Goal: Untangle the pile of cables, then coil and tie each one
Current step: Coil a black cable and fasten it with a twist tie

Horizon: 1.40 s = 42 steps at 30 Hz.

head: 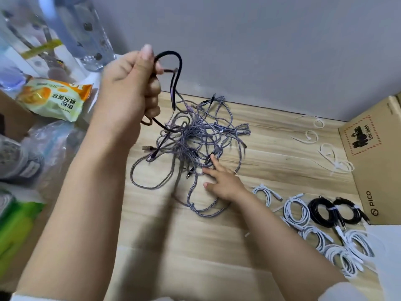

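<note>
The untangling step is in hand. Your left hand (132, 83) is raised above the wooden tabletop (195, 246), fingers curled tight round several loops of a dark braided cable (173, 61). From that grip the cable runs down into the tangled pile of purple-grey braided cables (195, 135), which lies on the tabletop near the wall. Your right hand (221, 179) rests low at the near edge of the pile. Its fingers are extended and spread, gripping nothing, with the fingertips touching strands beside a dark connector plug (208, 158).

Part of the task appears complete: coiled white cables (296, 210) and coiled black cables (321, 211), each already tied, lie to the right beside the cardboard box (368, 170). Loose white ties (334, 161) lie near the wall, well apart from the pile.

Next move, as judged:
1. Hold the pile down with the right hand.
2. Draw the gripped cable upward slowly.
3. Where a strand snags, stop and free the crossing; do not pull harder, or the knot will likely tighten.
4. Coil the freed cable, then fetch a tie.
</note>
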{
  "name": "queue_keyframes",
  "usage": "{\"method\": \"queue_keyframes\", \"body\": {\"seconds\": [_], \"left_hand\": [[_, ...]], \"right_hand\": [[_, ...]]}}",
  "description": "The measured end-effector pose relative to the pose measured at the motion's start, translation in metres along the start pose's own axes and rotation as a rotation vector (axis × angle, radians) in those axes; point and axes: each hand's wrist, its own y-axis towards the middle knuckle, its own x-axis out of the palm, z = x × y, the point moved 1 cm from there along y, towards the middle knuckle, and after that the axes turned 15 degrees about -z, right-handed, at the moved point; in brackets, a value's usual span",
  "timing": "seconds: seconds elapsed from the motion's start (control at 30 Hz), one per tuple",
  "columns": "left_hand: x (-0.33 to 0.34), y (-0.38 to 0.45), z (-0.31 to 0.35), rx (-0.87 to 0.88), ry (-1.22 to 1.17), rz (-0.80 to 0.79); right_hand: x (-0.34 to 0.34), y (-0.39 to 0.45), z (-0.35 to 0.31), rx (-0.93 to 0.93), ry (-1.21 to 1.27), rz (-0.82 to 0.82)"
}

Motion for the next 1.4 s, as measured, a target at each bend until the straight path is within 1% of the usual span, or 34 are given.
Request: {"method": "queue_keyframes", "body": {"seconds": [0.07,0.13,0.2,0.23,0.27,0.3,0.33,0.37,0.4,0.43,0.5,0.57,0.63,0.67,0.7,0.73,0.8,0.87,0.9,0.93,1.0,1.03,1.1,1.13,1.2,1.3,1.37,1.4], "left_hand": [[0.021,-0.014,0.011,0.008,-0.137,-0.084],[0.044,-0.03,0.01,-0.023,-0.289,-0.162],[0.065,-0.047,-0.002,-0.069,-0.407,-0.215],[0.076,-0.057,-0.01,-0.096,-0.458,-0.237],[0.087,-0.066,-0.019,-0.135,-0.52,-0.257],[0.095,-0.074,-0.029,-0.184,-0.589,-0.276],[0.104,-0.083,-0.039,-0.243,-0.65,-0.299],[0.11,-0.091,-0.05,-0.308,-0.704,-0.323],[0.118,-0.101,-0.059,-0.378,-0.748,-0.35],[0.121,-0.108,-0.069,-0.445,-0.785,-0.361],[0.124,-0.118,-0.087,-0.54,-0.827,-0.331],[0.122,-0.123,-0.103,-0.599,-0.838,-0.258],[0.12,-0.125,-0.115,-0.636,-0.835,-0.175],[0.117,-0.125,-0.12,-0.644,-0.832,-0.131],[0.115,-0.126,-0.124,-0.641,-0.827,-0.088],[0.113,-0.126,-0.128,-0.626,-0.827,-0.049],[0.107,-0.126,-0.13,-0.574,-0.849,0.015],[0.098,-0.124,-0.129,-0.513,-0.865,0.075],[0.092,-0.123,-0.128,-0.485,-0.861,0.103],[0.086,-0.121,-0.126,-0.458,-0.853,0.129],[0.074,-0.118,-0.126,-0.416,-0.834,0.174],[0.068,-0.117,-0.126,-0.406,-0.828,0.198],[0.059,-0.115,-0.129,-0.4,-0.838,0.237],[0.056,-0.114,-0.13,-0.402,-0.853,0.248],[0.053,-0.114,-0.134,-0.417,-0.865,0.255],[0.056,-0.113,-0.137,-0.428,-0.879,0.254],[0.059,-0.115,-0.14,-0.4,-0.857,0.26],[0.06,-0.115,-0.143,-0.4,-0.79,0.247]], "right_hand": [[-0.002,-0.002,0.002,-0.031,0.092,-0.026],[-0.004,-0.014,-0.003,-0.089,0.239,0.005],[-0.005,-0.039,-0.009,-0.231,0.518,0.121],[-0.008,-0.056,-0.015,-0.293,0.7,0.176],[-0.012,-0.071,-0.02,-0.337,0.954,0.171],[-0.017,-0.082,-0.027,-0.396,1.24,0.09],[-0.02,-0.093,-0.027,-0.474,1.435,0.015],[-0.024,-0.104,-0.028,-0.546,1.55,-0.042],[-0.025,-0.113,-0.026,-0.62,1.598,-0.071],[-0.026,-0.12,-0.025,-0.661,1.601,-0.076],[-0.025,-0.129,-0.019,-0.684,1.561,-0.022],[-0.02,-0.139,-0.014,-0.747,1.496,0.009],[-0.013,-0.149,-0.012,-0.806,1.478,0.074],[-0.01,-0.152,-0.012,-0.796,1.489,0.11],[-0.007,-0.155,-0.013,-0.745,1.483,0.146],[-0.003,-0.155,-0.011,-0.667,1.42,0.201],[0.008,-0.152,-0.004,-0.481,1.18,0.311],[0.021,-0.15,0.008,-0.303,0.938,0.363],[0.028,-0.152,0.013,-0.242,0.831,0.346],[0.034,-0.155,0.019,-0.194,0.721,0.296],[0.04,-0.168,0.028,-0.133,0.455,0.093],[0.041,-0.175,0.028,-0.13,0.373,-0.026],[0.041,-0.187,0.028,-0.167,0.369,-0.206],[0.04,-0.191,0.027,-0.185,0.396,-0.236],[0.039,-0.192,0.028,-0.194,0.41,-0.193],[0.039,-0.188,0.026,-0.17,0.315,-0.056],[0.038,-0.188,0.022,-0.222,0.397,-0.017],[0.036,-0.189,0.02,-0.259,0.476,0.005]]}}
